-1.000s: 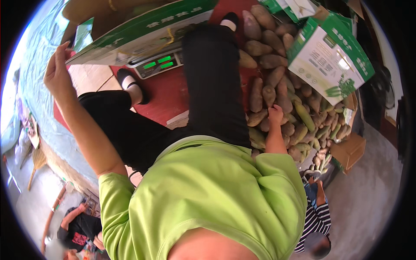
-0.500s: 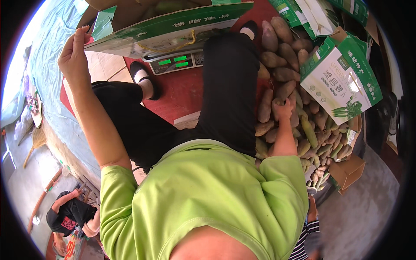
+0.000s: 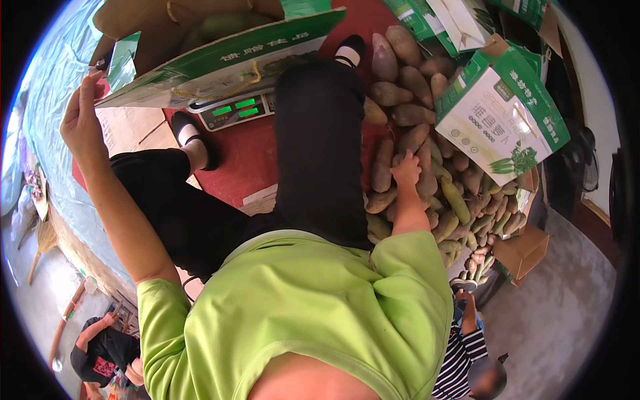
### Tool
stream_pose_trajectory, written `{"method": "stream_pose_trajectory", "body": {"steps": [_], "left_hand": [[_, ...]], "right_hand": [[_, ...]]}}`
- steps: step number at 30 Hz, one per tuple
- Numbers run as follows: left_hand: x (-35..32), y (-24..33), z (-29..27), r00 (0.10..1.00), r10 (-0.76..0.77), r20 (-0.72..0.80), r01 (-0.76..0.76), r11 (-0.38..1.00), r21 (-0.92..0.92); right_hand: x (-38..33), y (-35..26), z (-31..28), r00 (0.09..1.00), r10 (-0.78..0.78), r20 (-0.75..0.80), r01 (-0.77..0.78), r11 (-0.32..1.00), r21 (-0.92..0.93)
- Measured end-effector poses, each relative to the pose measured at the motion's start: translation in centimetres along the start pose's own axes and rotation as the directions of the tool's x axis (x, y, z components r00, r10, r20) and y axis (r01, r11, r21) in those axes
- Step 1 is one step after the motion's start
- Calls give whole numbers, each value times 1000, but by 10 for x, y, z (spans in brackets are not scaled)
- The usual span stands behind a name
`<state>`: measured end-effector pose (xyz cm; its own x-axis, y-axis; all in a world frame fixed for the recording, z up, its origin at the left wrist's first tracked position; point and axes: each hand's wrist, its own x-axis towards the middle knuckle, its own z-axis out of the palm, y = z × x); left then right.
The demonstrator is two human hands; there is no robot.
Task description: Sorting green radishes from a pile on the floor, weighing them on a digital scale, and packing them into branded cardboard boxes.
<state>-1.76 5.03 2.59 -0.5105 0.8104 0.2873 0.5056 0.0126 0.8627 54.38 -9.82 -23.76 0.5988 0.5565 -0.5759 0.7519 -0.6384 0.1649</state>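
In the head view, a large green-and-white cardboard box (image 3: 227,57) with raised flaps sits on a digital scale (image 3: 237,112) with lit green displays. Greenish radishes (image 3: 230,27) show dimly inside it. My left hand (image 3: 85,127) is at the box's left corner, its fingers closed on the edge by the side flap. To the right of my leg lies a heap of radishes (image 3: 457,200), some green, many brownish with soil. My right hand (image 3: 407,172) reaches into this heap with its fingers curled round a radish (image 3: 400,159), which the hand mostly covers.
A smaller printed box (image 3: 497,117) leans on the heap's right side, with more green cartons (image 3: 433,23) behind it. An open brown carton (image 3: 523,252) stands lower right. Other people (image 3: 107,350) (image 3: 460,353) are at the lower left and lower right. Blue sheeting (image 3: 50,120) lies left.
The whole view has shifted, so the box, scale and heap appear farther left. My right hand stays at the same part of the heap, and my left hand remains at the box corner.
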Motion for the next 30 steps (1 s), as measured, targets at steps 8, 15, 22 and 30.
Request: {"method": "stream_pose_trajectory", "body": {"steps": [8,15,22,30], "left_hand": [[-5,10,4,999,7,39,-7,1000,14],[-4,4,0,997,19,80,-17,1000,-20],[-5,6,2,996,21,85,-15,997,-76],[-4,5,1,995,11,98,-5,998,-67]], "right_hand": [[-11,20,8,992,-66,-104,55,993,-103],[-23,42,-12,901,-196,-388,345,864,366],[-63,-25,-139,759,-205,-618,638,420,645],[-153,-159,-299,451,-407,-795,707,-381,596]]}}
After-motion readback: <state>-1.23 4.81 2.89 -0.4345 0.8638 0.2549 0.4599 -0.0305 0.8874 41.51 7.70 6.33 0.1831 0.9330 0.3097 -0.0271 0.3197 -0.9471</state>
